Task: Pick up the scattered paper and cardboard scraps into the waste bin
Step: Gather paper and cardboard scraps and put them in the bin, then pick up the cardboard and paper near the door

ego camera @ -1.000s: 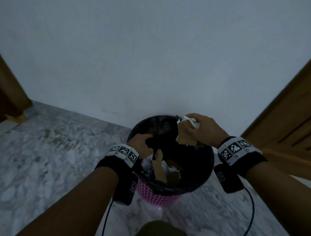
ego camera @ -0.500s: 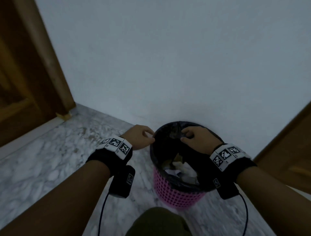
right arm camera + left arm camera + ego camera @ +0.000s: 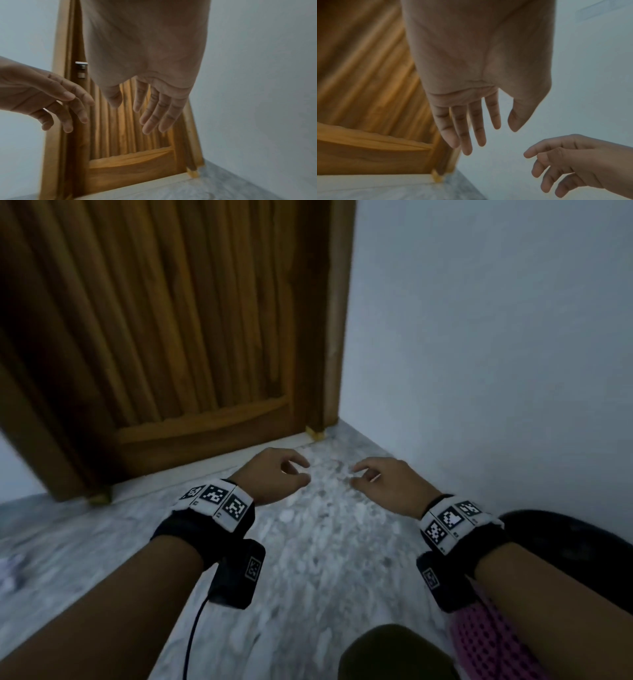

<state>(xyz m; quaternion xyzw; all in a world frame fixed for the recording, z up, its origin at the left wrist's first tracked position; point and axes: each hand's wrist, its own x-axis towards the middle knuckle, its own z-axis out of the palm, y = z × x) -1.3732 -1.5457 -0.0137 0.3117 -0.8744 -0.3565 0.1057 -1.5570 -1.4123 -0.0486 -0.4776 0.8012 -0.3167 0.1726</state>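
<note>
The pink mesh waste bin point(image 3: 479, 642) with its black liner point(image 3: 561, 539) stands at the lower right of the head view, partly behind my right forearm. My left hand point(image 3: 274, 474) and right hand point(image 3: 380, 477) hang side by side above the marble floor, left of the bin. Both are empty, with fingers relaxed. The left wrist view shows my left hand point(image 3: 476, 121) with straight fingers and the right hand point(image 3: 565, 165) beside it. In the right wrist view my right hand point(image 3: 147, 106) holds nothing. A pale blurred scrap point(image 3: 10, 573) lies at the far left floor edge.
A wooden door point(image 3: 164, 330) in its frame stands ahead on the left, meeting the grey wall point(image 3: 496, 337) at a corner. Grey marble floor point(image 3: 308, 559) stretches between the door and me. My knee point(image 3: 387, 652) shows at the bottom.
My right hand let the paper and cardboard drop into the bin. Both hands left the bin rim and swung left, now empty. The view turned left toward the door.
</note>
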